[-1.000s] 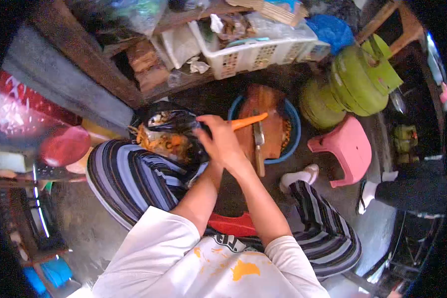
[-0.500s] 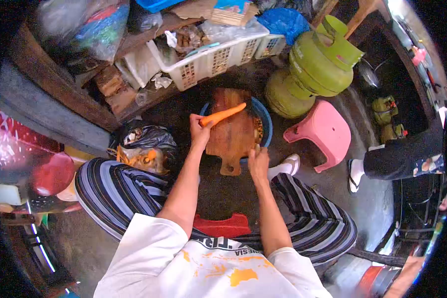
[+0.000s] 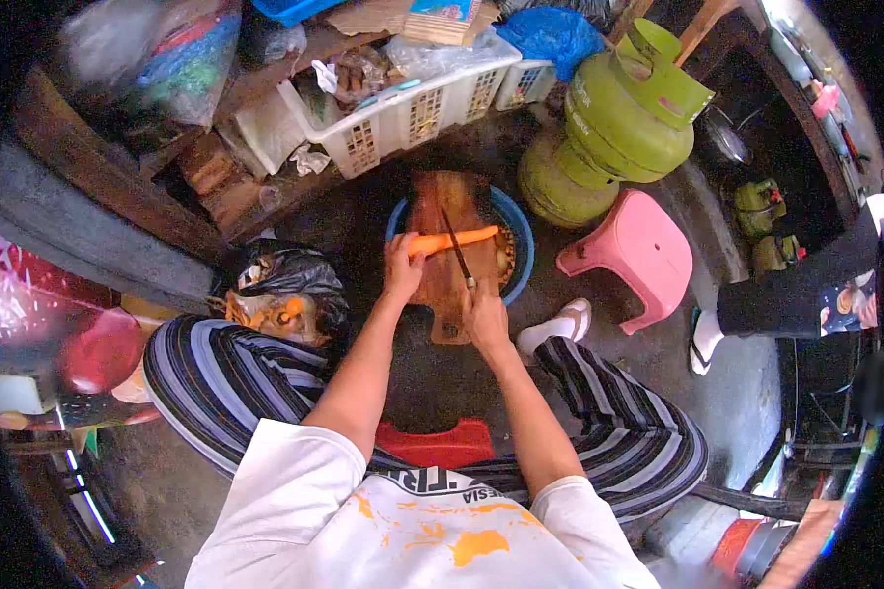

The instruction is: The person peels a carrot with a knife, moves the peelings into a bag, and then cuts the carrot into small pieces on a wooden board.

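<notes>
A peeled orange carrot (image 3: 473, 237) lies across the wooden cutting board (image 3: 446, 294), its tapered end pointing right. My left hand (image 3: 401, 265) is closed around the thick end. In my right hand (image 3: 483, 308) is a knife (image 3: 455, 245), gripped by the handle, its long blade slanting up and left across the middle of the carrot. The board rests over a blue basin (image 3: 526, 245), its handle end towards me. Cut pieces show inside the basin, beside the board's right edge.
A black plastic bag (image 3: 309, 280) with orange peelings stands left of the basin. Beyond are a white crate (image 3: 383, 137) and green gas cylinders (image 3: 629, 118). A pink stool (image 3: 648, 255) stands at right, near another person's leg (image 3: 786, 314).
My right hand has moved up and left from the basin's edge, bringing the knife over the carrot. My left hand has lowered the carrot towards the board and turned it nearly level.
</notes>
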Demonstrator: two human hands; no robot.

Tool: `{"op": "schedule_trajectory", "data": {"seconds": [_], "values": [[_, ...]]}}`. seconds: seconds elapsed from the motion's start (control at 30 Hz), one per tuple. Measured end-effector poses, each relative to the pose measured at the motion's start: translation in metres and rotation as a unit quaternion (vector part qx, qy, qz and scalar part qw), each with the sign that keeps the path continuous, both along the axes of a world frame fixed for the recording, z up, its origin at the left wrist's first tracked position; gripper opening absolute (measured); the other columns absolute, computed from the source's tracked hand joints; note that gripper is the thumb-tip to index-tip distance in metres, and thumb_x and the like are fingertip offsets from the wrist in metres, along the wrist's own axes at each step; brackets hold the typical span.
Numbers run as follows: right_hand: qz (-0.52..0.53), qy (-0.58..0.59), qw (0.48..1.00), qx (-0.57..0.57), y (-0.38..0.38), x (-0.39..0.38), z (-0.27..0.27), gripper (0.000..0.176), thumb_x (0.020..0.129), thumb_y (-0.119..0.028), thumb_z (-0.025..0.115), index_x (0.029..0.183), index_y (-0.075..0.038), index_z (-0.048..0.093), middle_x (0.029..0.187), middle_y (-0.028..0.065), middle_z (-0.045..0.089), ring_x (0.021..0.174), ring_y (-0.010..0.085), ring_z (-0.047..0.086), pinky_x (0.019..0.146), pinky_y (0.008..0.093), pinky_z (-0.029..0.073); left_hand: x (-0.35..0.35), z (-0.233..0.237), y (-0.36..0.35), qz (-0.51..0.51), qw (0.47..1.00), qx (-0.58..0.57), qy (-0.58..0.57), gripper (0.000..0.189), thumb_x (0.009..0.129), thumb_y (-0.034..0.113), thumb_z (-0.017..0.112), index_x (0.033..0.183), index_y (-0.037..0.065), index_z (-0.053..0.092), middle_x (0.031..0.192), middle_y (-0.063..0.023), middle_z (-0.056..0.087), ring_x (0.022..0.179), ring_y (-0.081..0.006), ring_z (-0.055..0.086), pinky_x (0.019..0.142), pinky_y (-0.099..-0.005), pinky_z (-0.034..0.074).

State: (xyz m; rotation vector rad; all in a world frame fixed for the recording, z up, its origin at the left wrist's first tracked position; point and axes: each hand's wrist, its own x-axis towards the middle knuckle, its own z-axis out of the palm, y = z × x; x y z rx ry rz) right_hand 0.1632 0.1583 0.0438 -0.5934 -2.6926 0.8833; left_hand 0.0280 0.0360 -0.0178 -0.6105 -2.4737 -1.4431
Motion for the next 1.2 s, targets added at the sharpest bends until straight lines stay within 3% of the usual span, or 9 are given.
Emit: {"op": "schedule_trajectory", "data": {"seconds": [0.2, 0.43, 0.53, 0.63, 0.83, 0.9, 1.0, 1.1, 1.2], "values": [[-0.016, -0.063, 0.997, 0.035, -0.009, -0.004, 0.013, 0.034, 0.087, -0.028, 0.049, 0.09, 0.006, 0.052, 0.067, 0.0271, 0.057, 0.064, 0.0451, 0.057, 0.057, 0.0497, 0.047, 0.002, 0.014, 0.003, 0.017, 0.997, -0.079, 0.0, 0.037, 0.068, 0.001, 0.064, 0.105, 0.003, 0.056, 0.105, -0.0137, 0.055, 0.1, -0.0328, 0.049, 0.088, -0.0378, 0.04], [0.032, -0.119, 0.988, 0.097, -0.005, -0.033, -0.007, 0.037, 0.09, -0.03, 0.043, 0.085, 0.005, 0.056, 0.072, 0.0237, 0.06, 0.065, 0.0405, 0.06, 0.062, 0.0477, 0.05, 0.003, 0.01, 0.006, 0.013, 0.998, -0.063, 0.015, 0.036, 0.069, -0.002, 0.06, 0.105, 0.0, 0.055, 0.106, -0.0154, 0.054, 0.099, -0.0345, 0.048, 0.088, -0.0398, 0.039], [0.011, -0.096, 0.985, 0.142, -0.008, -0.04, -0.021, 0.039, 0.09, -0.03, 0.042, 0.083, 0.004, 0.059, 0.071, 0.0231, 0.06, 0.067, 0.0399, 0.06, 0.066, 0.0478, 0.05, 0.003, 0.005, 0.004, 0.001, 0.998, -0.062, 0.002, 0.036, 0.071, -0.003, 0.056, 0.107, -0.002, 0.052, 0.108, -0.018, 0.051, 0.1, -0.0366, 0.045, 0.089, -0.0419, 0.038], [-0.048, -0.034, 0.996, 0.071, -0.016, -0.035, -0.029, 0.036, 0.085, -0.027, 0.051, 0.068, 0.004, 0.058, 0.068, 0.0235, 0.06, 0.063, 0.0404, 0.059, 0.057, 0.0462, 0.049, -0.001, 0.008, 0.006, 0.002, 0.995, -0.096, 0.009, 0.036, 0.071, -0.002, 0.057, 0.106, -0.002, 0.052, 0.107, -0.0184, 0.05, 0.101, -0.0373, 0.045, 0.089, -0.0429, 0.037], [0.025, -0.11, 0.989, 0.093, 0.005, -0.035, -0.031, 0.046, 0.088, -0.037, 0.044, 0.087, 0.005, 0.06, 0.083, 0.0263, 0.06, 0.075, 0.0395, 0.06, 0.07, 0.0471, 0.048, 0.0, 0.026, 0.016, -0.013, 0.971, -0.23, -0.057, 0.039, 0.068, 0.005, 0.063, 0.105, 0.0, 0.051, 0.107, -0.0176, 0.05, 0.101, -0.0367, 0.045, 0.089, -0.0443, 0.036], [0.052, -0.1, 0.993, 0.018, 0.016, -0.034, -0.032, 0.042, 0.087, -0.035, 0.047, 0.087, 0.006, 0.06, 0.082, 0.0274, 0.06, 0.076, 0.0403, 0.059, 0.07, 0.048, 0.047, -0.006, 0.023, 0.011, -0.012, 0.97, -0.236, -0.06, 0.041, 0.067, 0.006, 0.066, 0.104, 0.001, 0.051, 0.105, -0.0174, 0.051, 0.101, -0.0347, 0.047, 0.088, -0.044, 0.037], [0.028, -0.022, 0.997, -0.063, 0.018, -0.029, -0.006, 0.036, 0.086, -0.03, 0.05, 0.088, 0.005, 0.058, 0.076, 0.0275, 0.059, 0.074, 0.0425, 0.058, 0.068, 0.0491, 0.046, 0.003, 0.014, 0.008, 0.013, 0.996, -0.084, 0.023, 0.044, 0.065, 0.006, 0.069, 0.104, 0.001, 0.05, 0.101, -0.0171, 0.054, 0.097, -0.0329, 0.05, 0.083, -0.0425, 0.04], [0.017, 0.006, 0.993, -0.113, 0.022, -0.016, 0.016, 0.035, 0.087, -0.028, 0.05, 0.091, 0.007, 0.054, 0.07, 0.0278, 0.058, 0.071, 0.0438, 0.057, 0.062, 0.048, 0.045, 0.012, 0.005, 0.024, 0.024, 0.988, 0.085, -0.129, 0.048, 0.067, 0.006, 0.07, 0.109, 0.001, 0.049, 0.103, -0.0184, 0.055, 0.096, -0.0348, 0.052, 0.083, -0.0407, 0.042], [-0.001, -0.03, 0.997, -0.077, 0.025, -0.003, 0.029, 0.036, 0.087, -0.029, 0.05, 0.088, 0.007, 0.051, 0.069, 0.0293, 0.057, 0.07, 0.046, 0.057, 0.059, 0.049, 0.045, 0.034, 0.023, 0.032, 0.024, 0.983, 0.135, -0.119, 0.054, 0.069, 0.007, 0.069, 0.117, 0.0, 0.045, 0.11, -0.0207, 0.053, 0.099, -0.0377, 0.052, 0.086, -0.0406, 0.042]]}}
